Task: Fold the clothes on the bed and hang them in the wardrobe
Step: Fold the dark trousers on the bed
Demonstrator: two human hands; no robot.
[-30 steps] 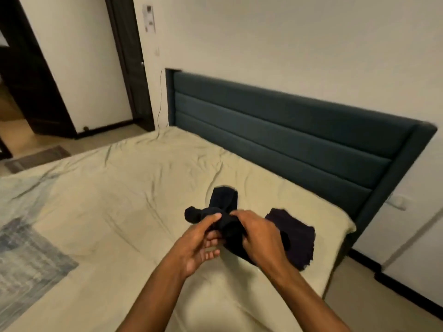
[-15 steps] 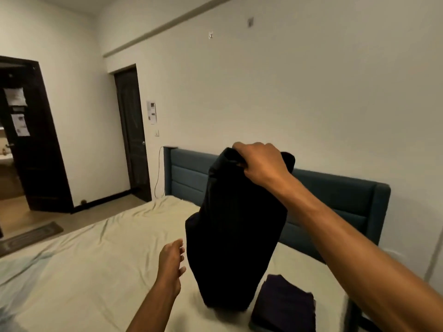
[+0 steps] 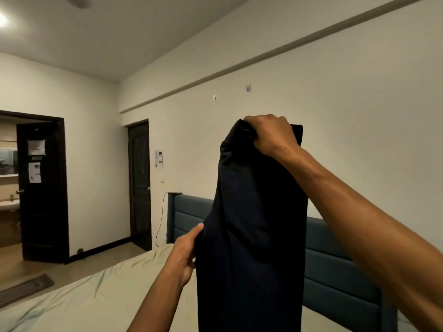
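A dark navy garment (image 3: 254, 236) hangs lengthwise in the air above the bed (image 3: 79, 298). My right hand (image 3: 271, 137) grips its top edge, held high in front of the wall. My left hand (image 3: 185, 252) is lower down at the garment's left edge, thumb on the front of the cloth; its fingers are hidden behind the fabric. The garment's lower end runs out of the bottom of the view. The folded dark piece seen earlier on the bed is out of sight.
A teal padded headboard (image 3: 335, 271) stands behind the garment against the wall. A dark closed door (image 3: 140, 185) is left of it, and an open dark door (image 3: 43, 190) leads to a room with a sink. A floor mat (image 3: 24, 288) lies at left.
My right hand lifted the garment from the bed up high so it hangs unrolled. My left hand let go, then rose to the hanging cloth's left edge. My view tilted upward.
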